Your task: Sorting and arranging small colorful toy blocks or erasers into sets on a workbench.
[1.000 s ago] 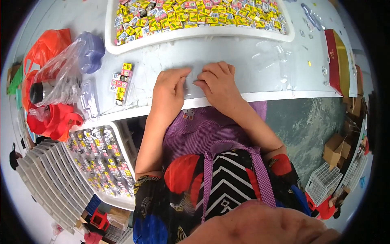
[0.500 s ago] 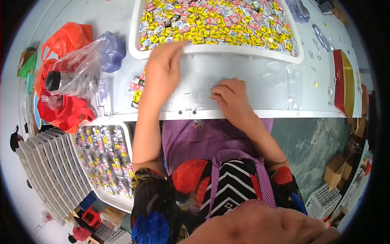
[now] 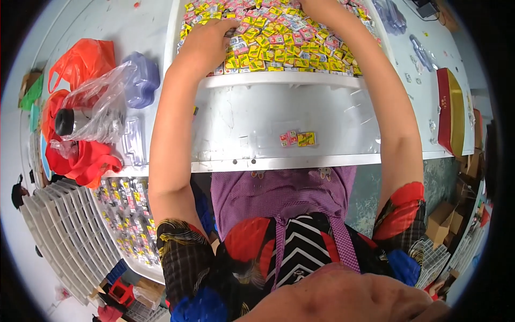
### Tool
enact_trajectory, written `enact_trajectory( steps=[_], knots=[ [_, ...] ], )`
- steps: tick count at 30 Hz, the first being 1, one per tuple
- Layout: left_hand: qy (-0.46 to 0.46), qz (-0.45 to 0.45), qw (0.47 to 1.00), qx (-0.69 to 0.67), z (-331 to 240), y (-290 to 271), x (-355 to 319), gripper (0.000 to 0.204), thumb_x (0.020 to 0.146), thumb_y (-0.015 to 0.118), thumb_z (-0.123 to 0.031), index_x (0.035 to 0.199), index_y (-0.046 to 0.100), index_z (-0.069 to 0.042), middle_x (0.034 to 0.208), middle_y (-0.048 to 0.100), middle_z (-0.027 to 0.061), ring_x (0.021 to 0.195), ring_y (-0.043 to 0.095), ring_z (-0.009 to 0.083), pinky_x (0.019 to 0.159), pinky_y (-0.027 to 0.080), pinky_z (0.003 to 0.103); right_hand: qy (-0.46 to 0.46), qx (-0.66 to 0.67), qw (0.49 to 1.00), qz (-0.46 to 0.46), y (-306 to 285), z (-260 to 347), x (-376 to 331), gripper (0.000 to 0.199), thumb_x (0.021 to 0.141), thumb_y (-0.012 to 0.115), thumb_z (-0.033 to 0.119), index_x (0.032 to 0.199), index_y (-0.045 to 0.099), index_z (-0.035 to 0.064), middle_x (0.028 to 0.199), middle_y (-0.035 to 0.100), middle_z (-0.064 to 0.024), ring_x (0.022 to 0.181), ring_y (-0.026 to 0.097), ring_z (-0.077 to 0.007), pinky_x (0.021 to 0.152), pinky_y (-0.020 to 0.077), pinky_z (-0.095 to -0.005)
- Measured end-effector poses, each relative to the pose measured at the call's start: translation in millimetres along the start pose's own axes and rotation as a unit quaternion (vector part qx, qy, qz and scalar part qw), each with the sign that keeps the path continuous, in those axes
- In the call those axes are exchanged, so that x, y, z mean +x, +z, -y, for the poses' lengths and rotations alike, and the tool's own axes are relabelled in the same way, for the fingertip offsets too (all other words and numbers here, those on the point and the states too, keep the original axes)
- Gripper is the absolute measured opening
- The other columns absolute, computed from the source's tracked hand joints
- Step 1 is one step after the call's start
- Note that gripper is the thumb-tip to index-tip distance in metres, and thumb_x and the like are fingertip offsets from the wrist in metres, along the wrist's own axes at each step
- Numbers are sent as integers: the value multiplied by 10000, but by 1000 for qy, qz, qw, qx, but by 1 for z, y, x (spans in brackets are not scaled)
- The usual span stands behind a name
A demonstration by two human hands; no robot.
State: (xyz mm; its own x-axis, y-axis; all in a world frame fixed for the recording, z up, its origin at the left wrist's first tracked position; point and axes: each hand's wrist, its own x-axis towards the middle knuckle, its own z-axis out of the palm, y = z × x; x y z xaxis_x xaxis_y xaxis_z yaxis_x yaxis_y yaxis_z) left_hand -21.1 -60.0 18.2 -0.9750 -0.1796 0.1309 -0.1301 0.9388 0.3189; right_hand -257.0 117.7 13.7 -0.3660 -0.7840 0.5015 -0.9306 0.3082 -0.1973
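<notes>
Far left there's a stack of white trays (image 3: 59, 236), and next to it a bottle (image 3: 65, 122) with a black cap, partly inside a clear plastic bag (image 3: 110, 115) beside an orange-red bag (image 3: 83, 61). Below the bench (image 3: 214, 115), a white-rimmed tray (image 3: 147, 272) is packed with rows of little boxes. A purplish clear container (image 3: 142, 80) sits up top.

The left hand (image 3: 206, 45) is in the big white tray (image 3: 279, 79), fingers loosely curved over a heap of small yellow, pink and white boxes (image 3: 292, 51); can't tell if it's pinching any. Two more, a pink box (image 3: 288, 138) and a yellow box (image 3: 307, 139), lie side by side near the bench edge. The right hand (image 3: 317, 6) reaches into the tray too, but its fingers are cut off, so no clue there. Far right: a red-and-gold box (image 3: 450, 112).
</notes>
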Motion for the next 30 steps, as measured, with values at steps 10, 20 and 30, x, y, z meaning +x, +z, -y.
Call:
enact_trajectory(
  steps=[10, 20, 30],
  knots=[
    [-68, 29, 986, -148, -6, -13, 4, 159, 841, 643, -68, 988, 645, -9, 761, 641, 116, 698, 606, 243, 663, 488, 329, 101, -86, 971, 199, 63, -37, 45, 250, 791, 617, 80, 1027, 678, 26, 956, 662, -240, 884, 645, -378, 776, 515, -449],
    [-119, -148, 939, -288, -43, -24, -36, 122, 844, 624, -12, 941, 682, 35, 801, 662, 126, 664, 613, 187, 609, 497, 308, 155, 434, 805, 373, 19, -46, 47, 136, 809, 686, 114, 887, 631, 18, 754, 654, -134, 574, 624, -220, 516, 514, -375],
    [-65, 161, 940, -294, -105, 29, -129, 80, 833, 595, -24, 898, 637, -1, 864, 636, 165, 808, 615, 362, 712, 494, 410, 96, 253, 963, 3, -70, 48, -29, 164, 848, 658, 126, 914, 642, -24, 794, 630, -106, 722, 593, -187, 661, 471, -297]
  ],
)
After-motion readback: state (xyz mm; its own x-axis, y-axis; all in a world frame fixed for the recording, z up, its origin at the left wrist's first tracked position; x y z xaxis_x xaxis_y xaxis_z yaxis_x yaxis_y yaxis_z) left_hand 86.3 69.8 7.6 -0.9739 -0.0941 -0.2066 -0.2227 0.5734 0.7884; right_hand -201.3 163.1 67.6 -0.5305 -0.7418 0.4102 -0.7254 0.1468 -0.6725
